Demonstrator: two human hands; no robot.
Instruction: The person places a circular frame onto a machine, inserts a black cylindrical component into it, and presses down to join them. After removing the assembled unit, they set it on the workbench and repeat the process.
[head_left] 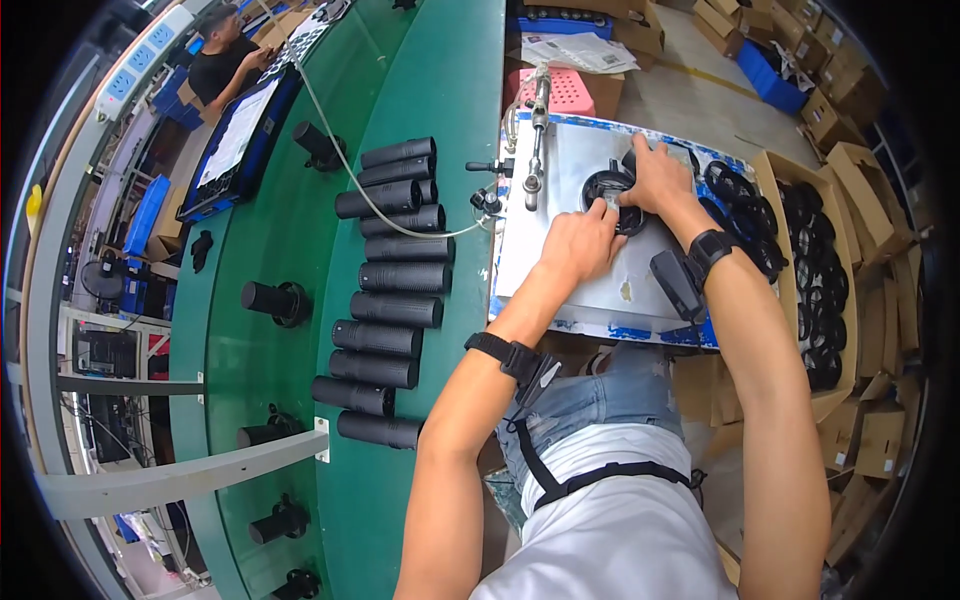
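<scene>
On a metal-topped work table (pixel 560 262), both hands are at a round black ring-shaped part (pixel 597 187). My left hand (pixel 585 243) is closed with its fingertips pinching the near side of the ring. My right hand (pixel 662 180) curls around a dark piece that looks like a black tube (pixel 629 160), its thumb against the ring's right side. Most of that piece is hidden by the hand. To the left of the ring, a small metal press-like fixture (pixel 537 135) with a black handle stands on the table.
Several black ribbed tubes (pixel 402 277) lie in a column on the green bench (pixel 465 90) at left. Black rings (pixel 735 190) are piled on the table's right side, with more in a cardboard box (pixel 845 290). A thin hose (pixel 345 160) crosses the bench. Another person (pixel 225 65) sits at far left.
</scene>
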